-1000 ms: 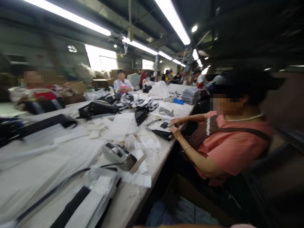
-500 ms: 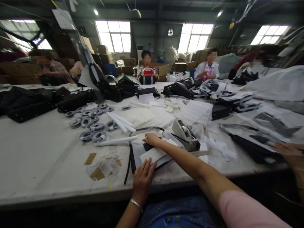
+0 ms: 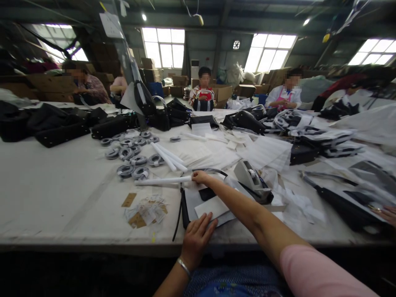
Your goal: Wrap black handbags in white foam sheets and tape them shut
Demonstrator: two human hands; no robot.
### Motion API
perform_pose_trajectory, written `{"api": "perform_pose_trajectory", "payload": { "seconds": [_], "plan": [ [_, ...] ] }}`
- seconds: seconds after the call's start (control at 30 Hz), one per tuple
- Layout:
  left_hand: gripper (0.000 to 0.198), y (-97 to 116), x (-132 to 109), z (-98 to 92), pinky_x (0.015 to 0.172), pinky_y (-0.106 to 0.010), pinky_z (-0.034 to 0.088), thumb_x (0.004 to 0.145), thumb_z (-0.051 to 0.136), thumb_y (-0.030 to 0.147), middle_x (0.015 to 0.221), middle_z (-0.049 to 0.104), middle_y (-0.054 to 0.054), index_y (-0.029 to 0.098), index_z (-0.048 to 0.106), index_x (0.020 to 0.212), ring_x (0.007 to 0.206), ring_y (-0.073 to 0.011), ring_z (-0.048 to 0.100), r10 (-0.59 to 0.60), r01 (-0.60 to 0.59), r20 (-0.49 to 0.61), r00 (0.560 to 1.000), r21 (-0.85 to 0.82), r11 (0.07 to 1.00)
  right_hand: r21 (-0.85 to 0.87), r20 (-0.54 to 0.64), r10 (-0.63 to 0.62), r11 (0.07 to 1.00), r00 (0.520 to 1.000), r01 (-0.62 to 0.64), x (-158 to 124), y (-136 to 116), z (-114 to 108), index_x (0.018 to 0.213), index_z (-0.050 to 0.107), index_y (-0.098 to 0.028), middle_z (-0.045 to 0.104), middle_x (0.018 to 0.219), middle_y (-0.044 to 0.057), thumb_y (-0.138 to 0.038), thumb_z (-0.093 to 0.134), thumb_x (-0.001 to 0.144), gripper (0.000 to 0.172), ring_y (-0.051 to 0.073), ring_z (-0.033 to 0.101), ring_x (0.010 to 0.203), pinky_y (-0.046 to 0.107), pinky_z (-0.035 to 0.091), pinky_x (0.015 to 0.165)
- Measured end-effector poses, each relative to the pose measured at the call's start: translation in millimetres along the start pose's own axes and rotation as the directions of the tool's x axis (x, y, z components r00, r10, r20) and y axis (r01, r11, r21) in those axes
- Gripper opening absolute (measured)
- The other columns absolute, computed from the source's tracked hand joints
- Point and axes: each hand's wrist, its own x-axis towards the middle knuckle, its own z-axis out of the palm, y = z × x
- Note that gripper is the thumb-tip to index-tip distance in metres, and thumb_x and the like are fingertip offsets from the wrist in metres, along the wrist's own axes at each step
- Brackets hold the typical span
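The left hand (image 3: 196, 237) is flat and palm down, its fingers (image 3: 204, 223) extended forward and slightly apart, its forearm (image 3: 173, 282) angling back toward the body. Farther out, almost straight ahead of it, the right hand (image 3: 200, 177) has its fingertips pinched together. The right arm (image 3: 247, 212) stretches nearly straight, slanting in from the right, past the left hand's far side.

The tape dispenser (image 3: 244, 175) is grey. Left of the dispenser, the bag (image 3: 192, 200) is light grey with black edging; the slip (image 3: 213, 207) on it is plain white. Farther left of the dispenser, the tube (image 3: 162, 180) is plain white, the coils (image 3: 126, 154) grey with white bands, the tag (image 3: 129, 200) brown. Nearer the wearer than the dispenser, the sleeve (image 3: 309, 260) is plain pink. The tabletop (image 3: 77, 189) is off-white.
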Motion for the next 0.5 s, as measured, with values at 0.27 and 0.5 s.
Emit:
{"api": "perform_pose_trajectory", "payload": {
  "seconds": [0.27, 0.5],
  "plan": [
    [0.038, 9, -7, -1.1, 0.098, -0.034, 0.044, 0.102, 0.04, 0.02, 0.141, 0.055, 0.003, 0.031, 0.054, 0.135, 0.127, -0.0177, 0.053, -0.023, 0.023, 0.011, 1.0, -0.009, 1.0, 0.486, -0.091, -0.22, 0.842, 0.971, 0.236, -7, -13, -6, 0.088, 0.055, -0.016, 0.07, 0.078, 0.003, -0.034, 0.059, 0.095, 0.02, 0.011, 0.066, 0.067, 0.022, 0.055, 0.06],
    [0.042, 14, -10, 2.0, 0.108, -0.036, 0.037, 0.103, 0.035, 0.017, 0.144, 0.052, 0.004, 0.03, 0.048, 0.141, 0.133, -0.0168, 0.048, -0.096, 0.096, 0.026, 0.995, -0.015, 0.995, 0.554, -0.107, -0.439, 0.719, 0.892, 0.421, -76, -4, -21, 0.094, 0.07, -0.016, 0.075, 0.09, 0.007, -0.049, 0.075, 0.077, 0.038, 0.018, 0.071, 0.083, 0.03, 0.056, 0.077]
  ]
}}
